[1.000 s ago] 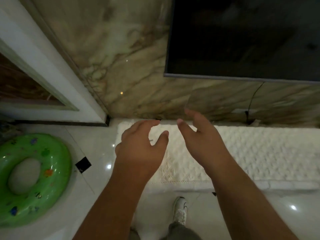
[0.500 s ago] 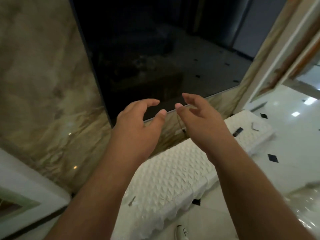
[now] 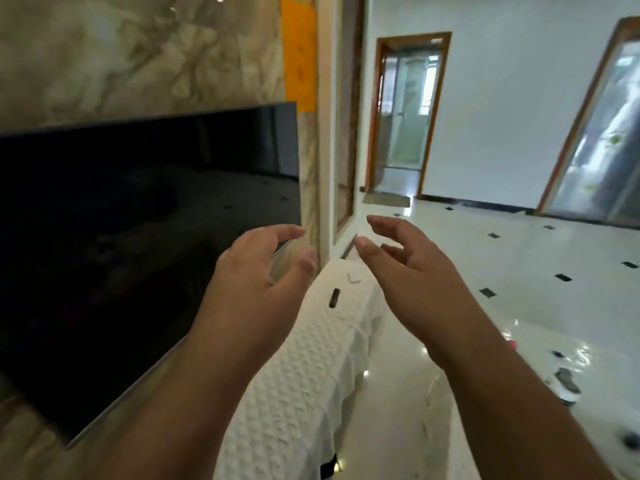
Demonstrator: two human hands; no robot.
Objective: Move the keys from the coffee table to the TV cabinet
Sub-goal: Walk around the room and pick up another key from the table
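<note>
Since a moment ago the person has turned to the right, so the far end of the TV cabinet (image 3: 294,403) and a doorway (image 3: 408,116) now show. Both hands are up in the air over the cabinet, near each other but not touching. The left hand (image 3: 256,282) has its fingers (image 3: 277,232) loosely bent and holds nothing. The right hand (image 3: 412,271) is the same, loose, with nothing in it. I cannot see the keys, so I cannot tell where they lie. A white cloth (image 3: 332,341) covers the cabinet. A small dark thing (image 3: 334,297) and a little white bit (image 3: 354,277) lie on it. A black TV (image 3: 138,237) hangs on the left
</note>
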